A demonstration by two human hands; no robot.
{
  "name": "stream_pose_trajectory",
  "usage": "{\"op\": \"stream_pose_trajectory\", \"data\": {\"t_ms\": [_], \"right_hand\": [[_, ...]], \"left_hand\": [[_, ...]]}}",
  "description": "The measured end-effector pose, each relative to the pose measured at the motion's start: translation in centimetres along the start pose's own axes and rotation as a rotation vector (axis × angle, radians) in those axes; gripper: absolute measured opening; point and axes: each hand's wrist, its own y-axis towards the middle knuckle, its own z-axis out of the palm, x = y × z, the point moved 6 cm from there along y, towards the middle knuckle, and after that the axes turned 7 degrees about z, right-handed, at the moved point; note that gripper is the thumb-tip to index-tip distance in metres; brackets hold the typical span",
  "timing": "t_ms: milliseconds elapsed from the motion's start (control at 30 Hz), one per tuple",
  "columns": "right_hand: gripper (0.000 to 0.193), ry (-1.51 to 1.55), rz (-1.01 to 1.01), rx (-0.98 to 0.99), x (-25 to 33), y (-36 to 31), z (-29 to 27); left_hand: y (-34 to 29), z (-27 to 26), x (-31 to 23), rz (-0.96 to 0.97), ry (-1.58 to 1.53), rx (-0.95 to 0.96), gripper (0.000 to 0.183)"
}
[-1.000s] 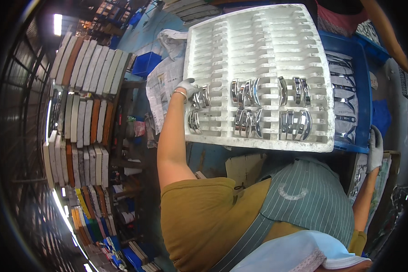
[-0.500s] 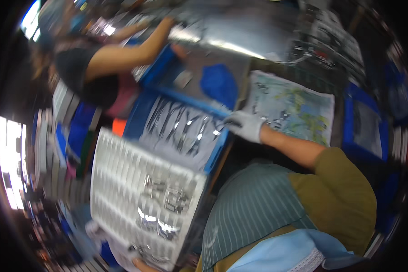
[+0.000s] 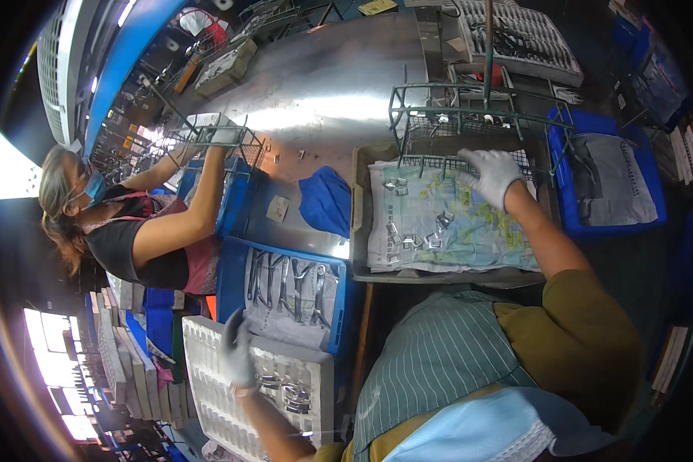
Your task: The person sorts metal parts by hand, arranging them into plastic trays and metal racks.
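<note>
My right hand [image 3: 494, 177], in a white glove, reaches over the printed cloth [image 3: 493, 239] lining a grey tray [image 3: 355, 208]. Its fingers are stretched apart beside the lower edge of a green wire rack [image 3: 469, 112]. Small shiny metal pieces [image 3: 412, 240] lie loose on the cloth's left half. Over a white foam tray [image 3: 208, 389], my gloved left hand [image 3: 239, 356] is raised with fingers extended, and I see nothing in it. Several metal pieces [image 3: 294, 394] sit in that tray's slots. Beyond the hand, a blue crate [image 3: 338, 308] holds long, shiny forked metal parts [image 3: 294, 289] on pale sheeting.
A co-worker [image 3: 161, 239] on the left reaches into another wire basket [image 3: 215, 142]. A blue cloth [image 3: 325, 202] lies on the metal table [image 3: 346, 69]. At right stands a blue bin [image 3: 647, 215] with sheeting inside. Another foam tray [image 3: 520, 38] with dark parts is at the back.
The view has swung and steadied. My right hand has left the blue crate's rim and is now by the wire rack. My left hand has risen from the foam tray's near end.
</note>
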Motion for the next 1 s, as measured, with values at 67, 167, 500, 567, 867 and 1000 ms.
{"op": "stream_pose_trajectory", "data": {"t_ms": [67, 167, 500, 567, 867, 1000], "right_hand": [[0.054, -0.005, 0.016, 0.054, -0.9, -0.1, -0.2], [0.057, 0.051, -0.026, 0.093, -2.0, -0.3, -0.2], [0.066, 0.163, -0.146, 0.092, -1.2, -3.6, -1.7], [0.063, 0.195, -0.139, 0.043, -0.9, -3.9, -1.7], [0.035, 0.192, -0.112, -0.219, -0.3, -5.9, -3.5], [0.028, 0.206, -0.091, -0.241, 0.2, -6.3, -4.4]], "left_hand": [[3.9, 8.8, -2.7, 0.127, -0.091, 0.222, 0.030], [8.8, 19.0, -6.1, 0.184, -0.258, 0.356, 0.029], [16.5, 40.2, -11.9, 0.209, -0.654, 1.142, 0.046], [16.6, 41.4, -12.3, 0.205, -0.769, 1.317, 0.047], [14.8, 45.1, -12.5, 0.660, -0.321, 1.778, 0.038], [14.1, 46.3, -12.5, 0.575, -0.376, 1.884, 0.036]]}}
